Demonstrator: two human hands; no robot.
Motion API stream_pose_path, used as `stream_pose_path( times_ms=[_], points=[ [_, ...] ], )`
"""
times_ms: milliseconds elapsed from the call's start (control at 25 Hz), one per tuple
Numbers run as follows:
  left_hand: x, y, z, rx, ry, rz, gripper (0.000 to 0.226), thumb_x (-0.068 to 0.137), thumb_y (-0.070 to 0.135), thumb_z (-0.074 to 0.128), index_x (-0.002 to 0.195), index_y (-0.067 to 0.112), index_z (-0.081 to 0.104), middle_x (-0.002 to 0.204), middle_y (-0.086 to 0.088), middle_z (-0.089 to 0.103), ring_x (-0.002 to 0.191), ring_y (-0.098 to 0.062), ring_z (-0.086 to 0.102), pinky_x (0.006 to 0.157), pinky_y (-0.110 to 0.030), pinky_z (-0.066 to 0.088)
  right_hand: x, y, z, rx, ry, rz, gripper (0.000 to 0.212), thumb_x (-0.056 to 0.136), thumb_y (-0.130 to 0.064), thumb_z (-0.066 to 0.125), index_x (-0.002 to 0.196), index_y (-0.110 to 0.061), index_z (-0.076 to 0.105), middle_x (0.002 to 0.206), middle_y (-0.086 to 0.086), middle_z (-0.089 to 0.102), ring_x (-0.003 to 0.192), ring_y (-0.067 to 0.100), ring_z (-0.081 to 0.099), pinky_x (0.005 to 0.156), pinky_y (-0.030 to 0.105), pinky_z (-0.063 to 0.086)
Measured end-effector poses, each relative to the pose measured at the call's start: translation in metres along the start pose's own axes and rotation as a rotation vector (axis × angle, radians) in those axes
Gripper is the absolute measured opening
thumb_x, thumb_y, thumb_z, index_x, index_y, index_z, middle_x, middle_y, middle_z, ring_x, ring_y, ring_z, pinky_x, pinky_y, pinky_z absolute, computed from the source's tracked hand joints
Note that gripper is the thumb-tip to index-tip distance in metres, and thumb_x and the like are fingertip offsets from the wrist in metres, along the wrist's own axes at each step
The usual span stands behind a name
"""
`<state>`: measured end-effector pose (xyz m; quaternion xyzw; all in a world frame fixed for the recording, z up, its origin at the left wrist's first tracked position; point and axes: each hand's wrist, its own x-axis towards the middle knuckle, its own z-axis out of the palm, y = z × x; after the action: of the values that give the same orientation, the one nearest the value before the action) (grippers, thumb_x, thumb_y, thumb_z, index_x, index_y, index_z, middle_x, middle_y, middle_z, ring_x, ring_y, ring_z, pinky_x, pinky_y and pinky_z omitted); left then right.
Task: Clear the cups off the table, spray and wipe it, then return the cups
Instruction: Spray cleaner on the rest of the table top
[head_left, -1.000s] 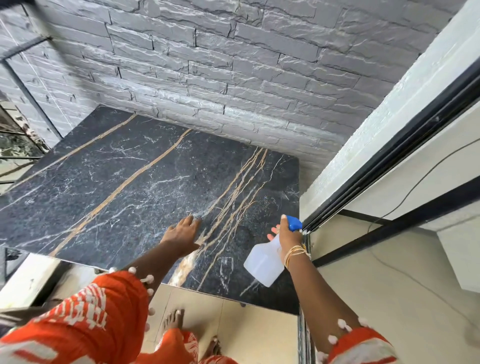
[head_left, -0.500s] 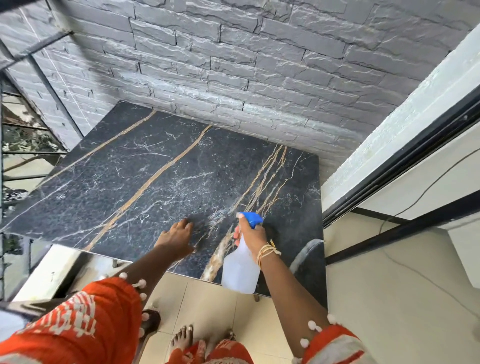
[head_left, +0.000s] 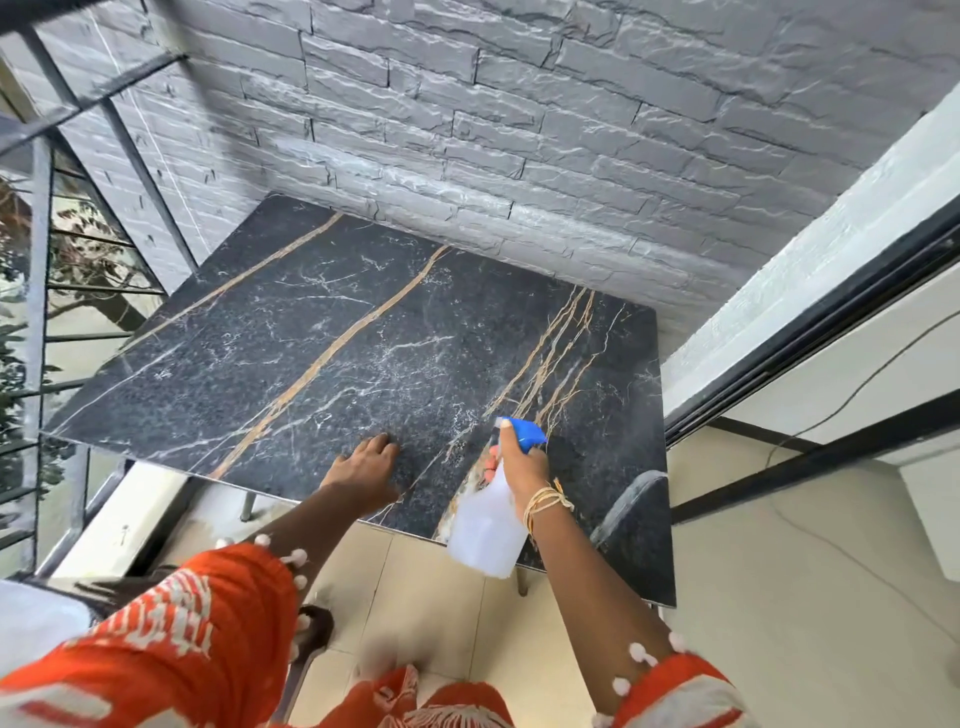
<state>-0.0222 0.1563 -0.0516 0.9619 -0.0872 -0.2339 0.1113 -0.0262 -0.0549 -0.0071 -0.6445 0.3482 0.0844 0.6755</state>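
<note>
Head view: looking down on a dark marble worktop (head_left: 291, 364) with tan veins, set against a grey brick wall (head_left: 519, 130).
Left hand (head_left: 366, 467): palm down near the near edge of the worktop, fingers (head_left: 384, 444) stretched forward and lying flat on the stone, grasping nothing.
Right hand (head_left: 519, 465): just right of the left hand, over the near edge; fingers wrapped round the neck of a spray bottle (head_left: 485, 525).
Spray bottle: translucent white body tilted toward the near side below the hand, blue head (head_left: 527, 434) pointing left over the worktop.
Wrist: tan string bracelet (head_left: 545, 501) on the right wrist.
Sleeves: orange and white with small white pom-poms (head_left: 171, 639), at the near edge of the frame.
Floor: pale tiles (head_left: 426, 587) beneath the worktop's near edge.
Left side: metal railing (head_left: 39, 312) with foliage beyond.
Right side: black-framed sliding door (head_left: 810, 332), thin cable hanging along the white wall.
Cups: none visible on the worktop.
</note>
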Motion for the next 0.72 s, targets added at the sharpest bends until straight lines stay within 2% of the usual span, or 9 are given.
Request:
stream_pose_path(
  times_ms=[120,280,320,400,480,520,640,720],
  points=[
    [0.0,0.009,0.005,0.02,-0.003,0.012,0.081,0.083,0.041,0.066,0.148,0.016,0.025,0.158,-0.003,0.019,0.143,-0.022,0.026,0.112,-0.049,0.033,0.001,-0.003,-0.024,0.091,0.044,0.0,0.024,0.093,-0.032,0.062,0.081,-0.011,0.06,0.073,0.003,0.064,0.06,0.015,0.064,0.05,0.026,0.05],
    [-0.002,0.03,0.011,0.029,0.009,0.026,0.078,0.083,0.041,0.067,0.146,0.016,0.029,0.157,-0.004,0.021,0.142,-0.024,0.028,0.109,-0.049,0.036,-0.004,-0.004,-0.059,0.113,0.187,-0.006,0.034,0.096,-0.031,0.057,0.071,-0.008,0.054,0.065,0.006,0.056,0.054,0.016,0.054,0.045,0.025,0.048],
    [-0.004,0.038,0.015,0.026,0.007,0.032,0.077,0.083,0.041,0.067,0.145,0.015,0.03,0.157,-0.004,0.022,0.141,-0.024,0.03,0.108,-0.049,0.037,-0.004,-0.001,-0.073,0.117,0.188,-0.004,0.032,0.096,-0.032,0.057,0.075,-0.007,0.056,0.07,0.006,0.058,0.059,0.016,0.057,0.047,0.024,0.049],
    [-0.007,0.052,0.021,0.02,0.014,0.041,0.077,0.082,0.042,0.067,0.145,0.016,0.03,0.156,-0.004,0.024,0.139,-0.024,0.032,0.107,-0.051,0.038,-0.007,0.008,-0.098,0.146,0.147,-0.002,0.03,0.096,-0.033,0.056,0.095,-0.004,0.06,0.091,0.008,0.064,0.079,0.021,0.066,0.055,0.024,0.053],
    [-0.013,0.068,0.026,0.009,0.015,0.048,0.079,0.082,0.042,0.067,0.146,0.015,0.029,0.157,-0.003,0.022,0.141,-0.024,0.03,0.108,-0.052,0.036,-0.009,0.022,-0.126,0.197,0.172,-0.002,0.036,0.097,-0.033,0.055,0.113,-0.001,0.057,0.106,0.011,0.063,0.091,0.025,0.066,0.055,0.024,0.054],
    [-0.016,0.075,0.029,0.012,0.017,0.055,0.078,0.083,0.042,0.067,0.146,0.015,0.029,0.157,-0.003,0.022,0.141,-0.024,0.03,0.108,-0.051,0.036,-0.011,0.028,-0.138,0.22,0.224,-0.001,0.037,0.096,-0.033,0.055,0.111,0.001,0.058,0.103,0.012,0.063,0.086,0.025,0.066,0.051,0.022,0.053],
    [-0.027,0.094,0.041,0.028,0.02,0.072,0.076,0.083,0.041,0.066,0.145,0.015,0.03,0.155,-0.003,0.024,0.139,-0.025,0.032,0.106,-0.05,0.038,-0.024,0.041,-0.17,0.248,0.422,0.035,0.036,0.095,-0.033,0.057,0.077,-0.001,0.056,0.073,0.013,0.059,0.059,0.02,0.056,0.038,0.018,0.047],
    [-0.034,0.104,0.05,0.021,0.001,0.063,0.077,0.083,0.04,0.066,0.146,0.016,0.029,0.156,-0.005,0.023,0.141,-0.027,0.03,0.108,-0.051,0.036,-0.031,0.054,-0.187,0.236,0.455,0.053,0.039,0.095,-0.034,0.057,0.07,-0.005,0.053,0.07,0.012,0.056,0.056,0.018,0.054,0.04,0.02,0.048]
  ],
)
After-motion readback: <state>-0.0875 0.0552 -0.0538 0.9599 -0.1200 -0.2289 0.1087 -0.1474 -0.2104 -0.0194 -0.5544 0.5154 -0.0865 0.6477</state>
